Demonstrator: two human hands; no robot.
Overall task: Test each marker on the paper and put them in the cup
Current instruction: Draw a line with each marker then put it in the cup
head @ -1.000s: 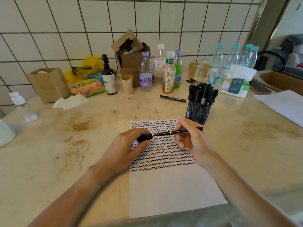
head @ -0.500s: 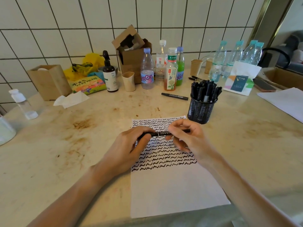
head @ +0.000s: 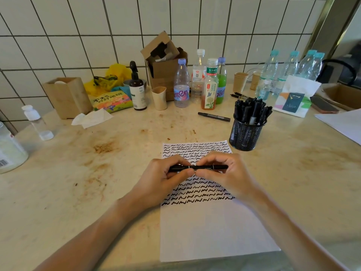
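Observation:
A black marker (head: 197, 167) lies level between both hands, above the white paper (head: 211, 227), whose upper half is covered with rows of black squiggles. My left hand (head: 166, 178) grips its left end, where the cap sits. My right hand (head: 226, 175) pinches the barrel on the right, and the thumbs nearly touch. A black mesh cup (head: 246, 133) packed with several black markers stands just beyond the paper's top right corner. One more black marker (head: 214, 116) lies loose on the table behind the paper.
Bottles (head: 181, 85), a brown pump bottle (head: 137, 90), paper cups (head: 240, 81), an open cardboard box (head: 164, 61) and a tissue pack (head: 295, 100) line the tiled wall. A crumpled tissue (head: 91, 118) and a small clear bottle (head: 37, 122) sit at the left. Another sheet (head: 343, 124) lies at the far right.
The cap in my left hand and the marker in my right have come together; the marker now reads as one closed piece, and my hands sit closer.

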